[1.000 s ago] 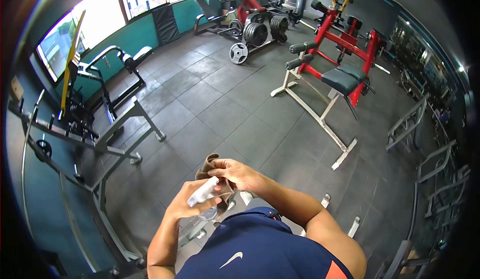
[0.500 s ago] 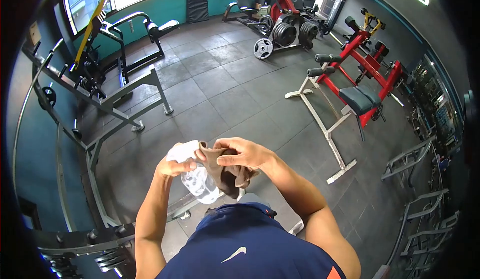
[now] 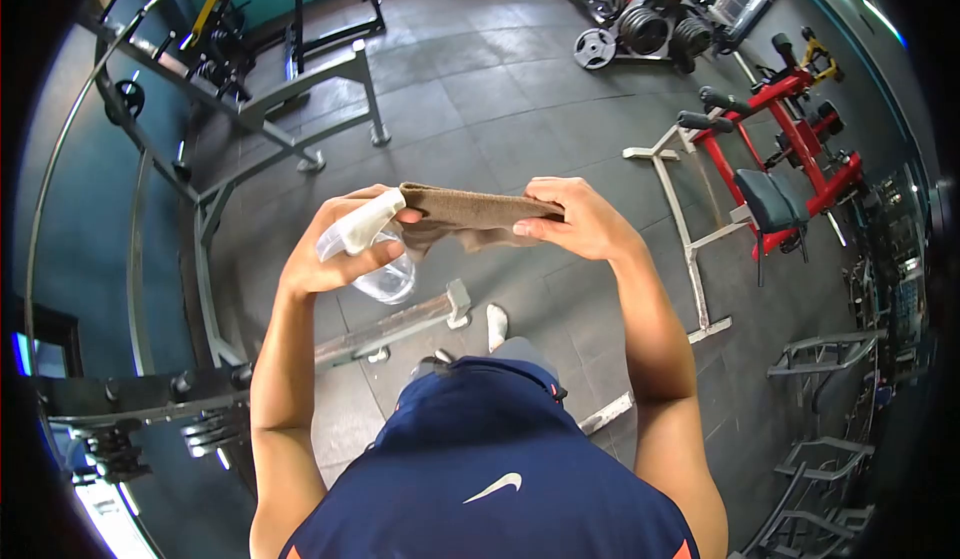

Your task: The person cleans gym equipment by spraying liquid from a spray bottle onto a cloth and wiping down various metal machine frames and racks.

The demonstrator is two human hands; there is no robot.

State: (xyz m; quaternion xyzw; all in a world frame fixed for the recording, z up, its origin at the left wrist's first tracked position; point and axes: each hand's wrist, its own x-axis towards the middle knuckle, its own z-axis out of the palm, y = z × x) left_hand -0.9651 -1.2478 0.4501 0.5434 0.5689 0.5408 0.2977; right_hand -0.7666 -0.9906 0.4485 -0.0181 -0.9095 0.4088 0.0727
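A brown cloth (image 3: 470,209) is stretched between my two hands in front of my chest. My left hand (image 3: 335,244) is closed round the neck of a clear spray bottle (image 3: 388,279) with a white trigger head (image 3: 365,221). The same hand pinches the left end of the cloth with its fingertips. On the other side, my right hand (image 3: 585,221) is closed on the cloth's right end, thumb in front and fingers behind. The lower edge of the cloth hangs loosely in folds.
A grey metal rack (image 3: 300,149) stands at the left. To the right is a red machine with a dark padded seat (image 3: 770,202). Weight plates (image 3: 645,31) sit at the back. A metal beam (image 3: 390,324) lies low before my feet on the tiled floor (image 3: 480,124).
My hands have moved apart and farther out from my body. The cloth, bunched before, is now pulled out lengthwise between them. The view has tilted down, showing a foot.
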